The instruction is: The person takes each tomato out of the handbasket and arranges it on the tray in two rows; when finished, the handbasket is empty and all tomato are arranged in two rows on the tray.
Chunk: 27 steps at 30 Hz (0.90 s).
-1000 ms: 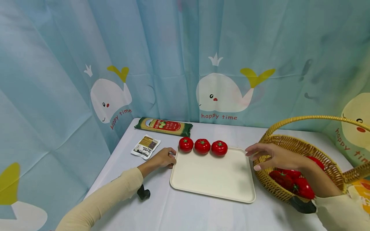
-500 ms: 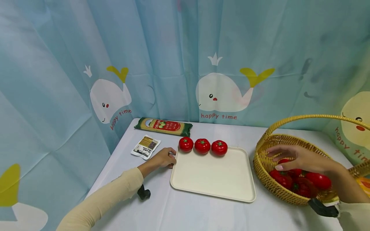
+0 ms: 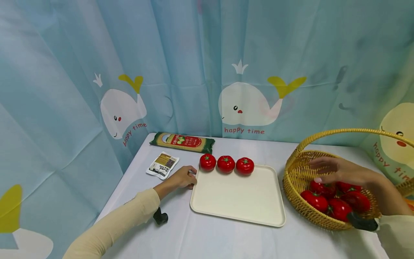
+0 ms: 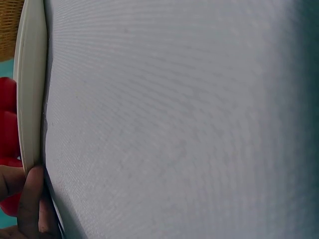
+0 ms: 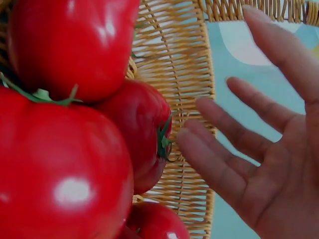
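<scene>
Since a second ago we see the right hand [image 3: 344, 172] has left the near-right edge of the tray and travelled rightward over the wicker basket [image 3: 297, 180]; it now hovers inside the rim, just above the heap of red tomatoes [image 3: 330, 199]. The right wrist view shows its fingers [image 5: 224, 164] spread and straight, the tips close to one tomato's green stem, gripping nothing. Nothing else has shifted. The left hand [image 3: 181, 177] stays at the tray's far-left corner; in the left wrist view we see a fingertip [image 4: 31, 199] pressed against the cream rim, and the head view shows the fingers loosely curved against that edge.

On the cream tray [image 3: 237, 198] three tomatoes [image 3: 225, 164] sit in a row along the far edge, side by side. Beyond the tray, a green pasta packet [image 3: 182, 141] lies near the whale-print curtain [image 3: 249, 104], and a small sachet [image 3: 162, 164] lies just left of the left hand. The basket's arched handle [image 3: 349, 132] rises over the right hand, and the basket wall stands between that hand and the tray. All of it rests on a pale tablecloth [image 3: 226, 241].
</scene>
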Motion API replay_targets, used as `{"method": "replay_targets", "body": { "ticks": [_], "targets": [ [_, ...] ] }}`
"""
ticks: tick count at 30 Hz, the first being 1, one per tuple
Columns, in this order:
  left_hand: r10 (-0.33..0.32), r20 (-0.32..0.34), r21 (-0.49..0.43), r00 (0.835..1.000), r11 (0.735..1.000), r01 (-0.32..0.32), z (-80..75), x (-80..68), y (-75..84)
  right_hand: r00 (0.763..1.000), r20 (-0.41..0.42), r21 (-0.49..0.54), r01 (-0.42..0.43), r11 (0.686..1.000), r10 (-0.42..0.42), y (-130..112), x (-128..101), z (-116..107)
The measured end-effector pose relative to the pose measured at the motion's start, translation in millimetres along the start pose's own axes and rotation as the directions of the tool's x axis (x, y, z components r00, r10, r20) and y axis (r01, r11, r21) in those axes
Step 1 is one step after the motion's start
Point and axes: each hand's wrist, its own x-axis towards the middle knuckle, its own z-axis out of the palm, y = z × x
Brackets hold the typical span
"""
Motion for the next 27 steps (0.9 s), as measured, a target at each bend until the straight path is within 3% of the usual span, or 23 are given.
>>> {"method": "replay_targets", "body": {
  "ticks": [9,17,27],
  "targets": [
    [0.006,0.008,0.001,1.000,1.000,-0.006,0.3,0.7,-1.3,0.990,0.106,0.024,-0.098,0.995,0.095,11.5,0.5,-7.6],
    [0.000,0.007,-0.002,1.000,1.000,0.000,-0.4,1.1,-1.1,0.951,0.250,0.190,-0.235,0.953,0.184,19.0,-3.1,-8.3],
    [-0.001,0.012,-0.005,1.000,1.000,0.001,-0.6,1.9,-0.9,0.947,0.272,0.203,-0.231,0.952,0.172,25.3,1.6,-4.1]
  ]
}}
